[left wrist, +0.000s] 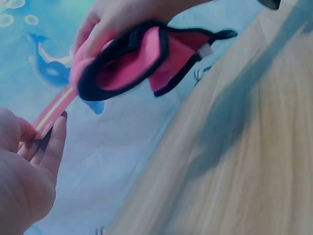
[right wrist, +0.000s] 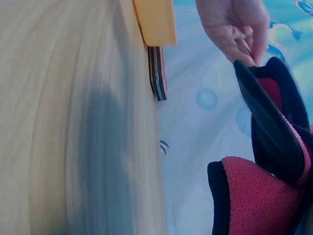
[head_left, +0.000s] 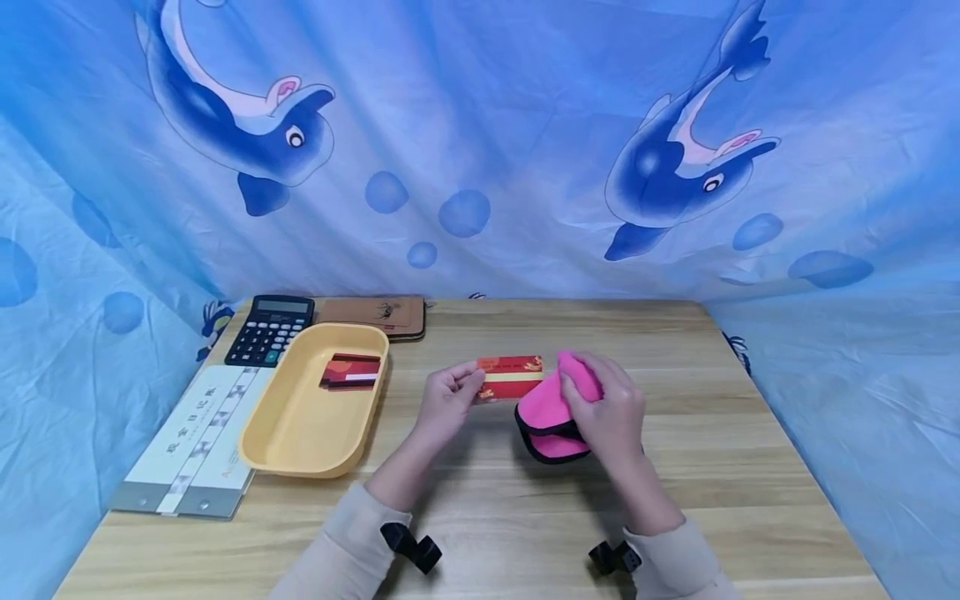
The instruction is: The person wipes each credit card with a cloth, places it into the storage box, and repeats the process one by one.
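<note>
My left hand (head_left: 447, 402) pinches one end of a red card (head_left: 510, 388) with a pale stripe and gold patterns. The card's other end reaches the side of a bright pink fabric pouch (head_left: 542, 407) with black edging. My right hand (head_left: 617, 410) grips this pouch above the table, thumb on the near face and fingers over the top. In the left wrist view the pouch (left wrist: 178, 56) hangs with its black-rimmed mouth spread, showing pink lining. The right wrist view shows fuzzy pink cloth (right wrist: 259, 196) close up; the right hand itself is hidden there.
Left of the hands stands a yellow tray (head_left: 307, 433) with red cards (head_left: 350, 367) lying in it. Beyond it are a black calculator (head_left: 272, 330) and a brown wallet (head_left: 375, 312). A white-and-grey cash journal (head_left: 191, 442) lies partly beside the tray. A blue dolphin curtain (head_left: 480, 150) surrounds the wooden table (head_left: 750, 467).
</note>
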Demonstrator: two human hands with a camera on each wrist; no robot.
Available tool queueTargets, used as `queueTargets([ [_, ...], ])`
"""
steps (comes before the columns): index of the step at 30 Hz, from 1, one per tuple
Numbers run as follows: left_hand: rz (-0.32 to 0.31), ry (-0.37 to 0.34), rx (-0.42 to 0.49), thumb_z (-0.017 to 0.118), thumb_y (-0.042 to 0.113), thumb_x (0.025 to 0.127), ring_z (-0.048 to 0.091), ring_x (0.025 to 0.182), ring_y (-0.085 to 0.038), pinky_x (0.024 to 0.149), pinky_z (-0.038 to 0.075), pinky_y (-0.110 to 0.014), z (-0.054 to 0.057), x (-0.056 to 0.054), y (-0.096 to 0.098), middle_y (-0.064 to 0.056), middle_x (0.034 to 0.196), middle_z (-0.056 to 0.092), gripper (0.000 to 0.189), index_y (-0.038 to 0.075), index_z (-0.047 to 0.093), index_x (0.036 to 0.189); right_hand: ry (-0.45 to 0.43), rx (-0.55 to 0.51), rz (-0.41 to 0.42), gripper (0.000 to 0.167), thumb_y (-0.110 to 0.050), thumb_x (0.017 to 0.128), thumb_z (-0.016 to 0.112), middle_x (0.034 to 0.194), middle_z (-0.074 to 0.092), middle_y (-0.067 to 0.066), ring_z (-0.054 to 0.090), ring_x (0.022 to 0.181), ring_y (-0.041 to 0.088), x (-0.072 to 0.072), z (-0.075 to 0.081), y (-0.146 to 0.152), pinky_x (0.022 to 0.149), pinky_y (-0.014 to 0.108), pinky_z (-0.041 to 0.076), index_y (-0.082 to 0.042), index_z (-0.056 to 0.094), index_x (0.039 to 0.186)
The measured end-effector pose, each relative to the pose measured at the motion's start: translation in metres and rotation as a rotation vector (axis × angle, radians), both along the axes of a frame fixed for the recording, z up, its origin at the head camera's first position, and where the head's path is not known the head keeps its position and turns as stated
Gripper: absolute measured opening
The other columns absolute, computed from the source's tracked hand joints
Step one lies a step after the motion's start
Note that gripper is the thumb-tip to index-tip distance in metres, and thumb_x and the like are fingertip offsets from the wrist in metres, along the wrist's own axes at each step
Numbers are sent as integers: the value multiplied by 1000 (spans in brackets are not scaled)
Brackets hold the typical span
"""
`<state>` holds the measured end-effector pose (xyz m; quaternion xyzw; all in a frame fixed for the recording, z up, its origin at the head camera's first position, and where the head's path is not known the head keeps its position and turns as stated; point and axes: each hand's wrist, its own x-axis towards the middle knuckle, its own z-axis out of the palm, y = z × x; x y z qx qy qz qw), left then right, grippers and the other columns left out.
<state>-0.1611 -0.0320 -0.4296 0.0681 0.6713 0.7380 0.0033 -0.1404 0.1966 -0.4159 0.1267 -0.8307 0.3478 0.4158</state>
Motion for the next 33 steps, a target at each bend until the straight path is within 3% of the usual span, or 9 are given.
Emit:
queueTargets([
  [2,15,8,35,58,2,101,73,80,-10,73,61,-25,2,-3,-1,-29,102,72,33,-5,60,134,3,-11,-7,30,-10,79,84,102,75,15,73,94,30,0,1,6,82,43,61,0,77,106],
  [4,36,10,74,57,0,101,74,83,-15,75,62,-30,6,-5,-2,-27,105,72,35,-2,60,136,9,-29,-11,30,-10,78,84,101,75,15,73,93,30,0,3,10,84,30,59,0,77,106],
  [9,46,45,209,49,-4,103,73,96,-20,84,61,-34,13,-8,-3,-30,128,62,29,-14,61,128,39,-121,-51,32,-6,75,85,99,76,17,72,89,35,-1,8,22,80,8,44,-1,77,106],
  [14,50,56,234,52,-7,100,73,102,-24,89,59,-33,14,-14,-3,-34,124,62,32,-15,57,131,57,-174,-67,32,-3,75,85,100,76,16,71,87,33,-2,15,28,76,7,44,0,77,106],
  [20,94,-106,253,57,12,104,72,97,-39,73,63,-36,9,-18,-4,-21,108,72,30,-8,62,126,107,-205,-27,34,0,73,87,97,76,13,68,84,26,-2,21,25,75,10,46,-3,78,105],
  [25,72,-164,309,55,9,105,75,93,-29,81,61,-37,7,-17,-2,-27,118,68,34,-14,57,130,140,-183,24,33,-2,72,88,96,76,13,69,84,26,-5,22,21,76,12,47,-3,79,104],
  [28,42,-180,325,52,6,106,75,93,-27,88,59,-42,7,-14,1,-33,124,64,33,-16,55,130,103,-151,63,33,-4,73,87,98,77,10,71,85,27,-6,22,16,74,13,48,-5,79,105],
  [33,-21,-191,299,50,6,106,73,99,-32,94,56,-47,8,-7,9,-33,125,63,33,-15,54,131,-32,-68,168,32,-9,75,88,101,76,7,72,88,24,-7,21,3,68,21,54,-7,79,106],
])
